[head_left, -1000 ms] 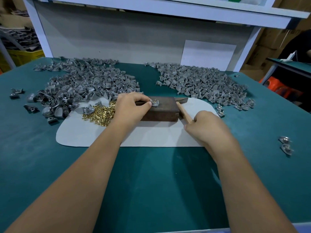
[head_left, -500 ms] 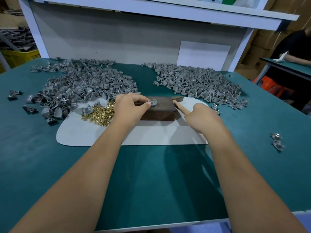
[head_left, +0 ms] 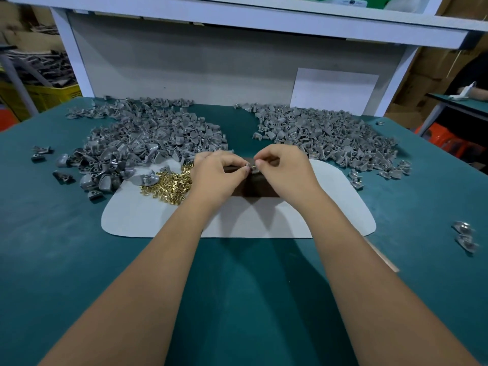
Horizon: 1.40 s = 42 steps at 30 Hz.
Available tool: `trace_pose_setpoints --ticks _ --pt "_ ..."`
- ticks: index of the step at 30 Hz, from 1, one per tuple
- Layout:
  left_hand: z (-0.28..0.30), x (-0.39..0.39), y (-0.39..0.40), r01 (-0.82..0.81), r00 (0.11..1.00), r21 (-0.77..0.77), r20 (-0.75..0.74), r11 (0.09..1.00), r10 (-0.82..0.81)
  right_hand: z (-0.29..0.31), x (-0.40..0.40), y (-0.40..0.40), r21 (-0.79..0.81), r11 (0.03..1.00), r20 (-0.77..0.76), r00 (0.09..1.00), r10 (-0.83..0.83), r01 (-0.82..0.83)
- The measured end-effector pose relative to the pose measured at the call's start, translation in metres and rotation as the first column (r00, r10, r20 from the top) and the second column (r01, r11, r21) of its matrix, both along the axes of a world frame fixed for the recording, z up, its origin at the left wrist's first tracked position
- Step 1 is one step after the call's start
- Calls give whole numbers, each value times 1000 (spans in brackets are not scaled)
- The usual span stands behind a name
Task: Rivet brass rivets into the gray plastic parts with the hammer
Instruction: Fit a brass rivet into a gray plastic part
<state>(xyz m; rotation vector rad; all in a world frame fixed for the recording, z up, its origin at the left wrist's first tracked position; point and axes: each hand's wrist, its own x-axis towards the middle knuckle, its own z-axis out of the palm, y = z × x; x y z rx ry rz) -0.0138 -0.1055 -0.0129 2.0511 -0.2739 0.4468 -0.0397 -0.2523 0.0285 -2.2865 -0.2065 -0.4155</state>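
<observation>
A dark brown block (head_left: 260,188) lies on a white mat (head_left: 148,220). Over its top, my left hand (head_left: 219,178) pinches a small gray plastic part (head_left: 249,167) between thumb and fingers. My right hand (head_left: 285,173) pinches the same part from the right, where a brass glint shows. A heap of brass rivets (head_left: 169,186) lies on the mat left of my left hand. A blurred wooden handle (head_left: 383,256), seemingly the hammer's, lies on the table by my right forearm; its head is hidden.
Two big heaps of gray parts lie behind the mat, one at the left (head_left: 137,143) and one at the right (head_left: 324,136). Stray parts lie at the far left (head_left: 39,151) and far right (head_left: 464,236). A shelf frame stands behind the green table (head_left: 237,299).
My right hand let go of the hammer handle and moved left to the gray part on the block. My left hand kept holding that part.
</observation>
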Motion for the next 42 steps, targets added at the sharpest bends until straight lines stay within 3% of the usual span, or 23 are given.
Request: trace_pose_setpoints --ticks 11,20,26,35,39,42 --pt "-1 5 1 30 999 6 33 1000 -30 -7 11 1 -104 994 31 999 -22 25" --pt "-1 9 2 31 999 40 35 999 -33 6 12 11 -366 928 -17 997 -77 65" --pt "2 6 0 53 998 44 38 998 -54 2 14 13 -358 930 -30 995 -96 79" --pt "4 -2 -1 74 997 -28 15 997 -74 -12 16 9 -314 946 98 994 -47 76" --pt "0 2 2 42 999 -32 5 999 -42 -9 7 2 -131 989 104 993 -52 66" --pt "0 0 0 25 999 -82 -44 996 -29 0 2 -16 35 965 59 964 -260 258"
